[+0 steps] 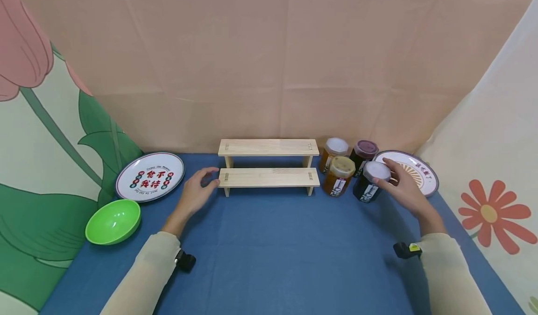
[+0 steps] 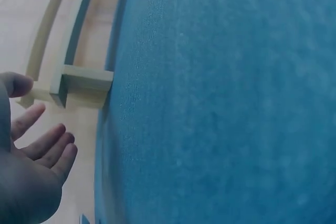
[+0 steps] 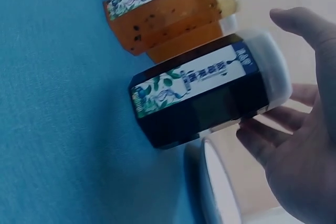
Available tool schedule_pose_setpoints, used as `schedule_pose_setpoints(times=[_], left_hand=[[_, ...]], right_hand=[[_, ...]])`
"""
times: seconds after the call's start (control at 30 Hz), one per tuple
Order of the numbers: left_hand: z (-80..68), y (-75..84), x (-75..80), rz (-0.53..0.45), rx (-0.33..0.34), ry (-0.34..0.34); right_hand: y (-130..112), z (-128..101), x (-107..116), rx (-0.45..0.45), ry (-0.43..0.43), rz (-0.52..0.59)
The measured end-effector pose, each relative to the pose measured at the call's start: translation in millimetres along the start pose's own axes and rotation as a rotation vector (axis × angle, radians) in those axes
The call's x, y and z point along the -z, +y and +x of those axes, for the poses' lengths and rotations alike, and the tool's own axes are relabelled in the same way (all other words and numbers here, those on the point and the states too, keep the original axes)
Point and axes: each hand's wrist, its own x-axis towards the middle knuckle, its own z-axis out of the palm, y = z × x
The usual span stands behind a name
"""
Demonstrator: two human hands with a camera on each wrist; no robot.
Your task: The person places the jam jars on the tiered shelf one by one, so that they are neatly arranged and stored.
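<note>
Pale wood: two-tier rack (image 1: pixel 269 178), flat planks on short legs, centred on the matte blue table (image 1: pixel 273 254). Jars, four, upright on the table at three o'clock of the rack: white-lidded amber jar (image 1: pixel 334 149); yellow-lidded amber jar (image 1: pixel 338 177), dark-specked; purple-lidded jar (image 1: pixel 363 155); white-lidded dark jar (image 3: pixel 210 82), faceted, paper-labelled. Right hand (image 1: pixel 404 185): at the dark jar, thumb wide of the lid, fingers along its side. Left hand (image 1: pixel 196 189): at the rack's nine o'clock end, thumb and fingers parted; dim wrist view, contact hard to tell. Printed plate (image 1: pixel 150 177): nine o'clock. Second plate (image 1: pixel 425 174): three o'clock, past the jars. Green bowl (image 1: pixel 113 222): glossy, eight o'clock. Progress, as judged: early; hands in place, no jar lifted, handling apparently all left.
</note>
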Motion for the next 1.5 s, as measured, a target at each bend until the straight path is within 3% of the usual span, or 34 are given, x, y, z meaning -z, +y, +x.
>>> schedule_pose_setpoints(times=[0.37, 0.57, 0.9, 1.23, 1.5], left_hand=[[1.8, -0.7, -5.9, -0.124, 0.021, -0.042], [3.0, -4.5, -9.5, -0.207, 0.087, -0.023], [3.5, -11.2, -13.4, -0.367, 0.193, -0.043], [4.6, -20.4, -16.4, -0.510, 0.201, -0.031], [2.4, -24.1, -21.3, -0.542, 0.198, -0.055]], right_hand=[[18, 3, -4, 0.025, 0.007, 0.031], [26, 7, -7, 0.051, 0.003, 0.087], [36, 9, -10, 0.006, 0.033, 0.113], [30, 7, -9, -0.033, 0.105, 0.132], [25, -6, -6, -0.054, 0.133, 0.098]])
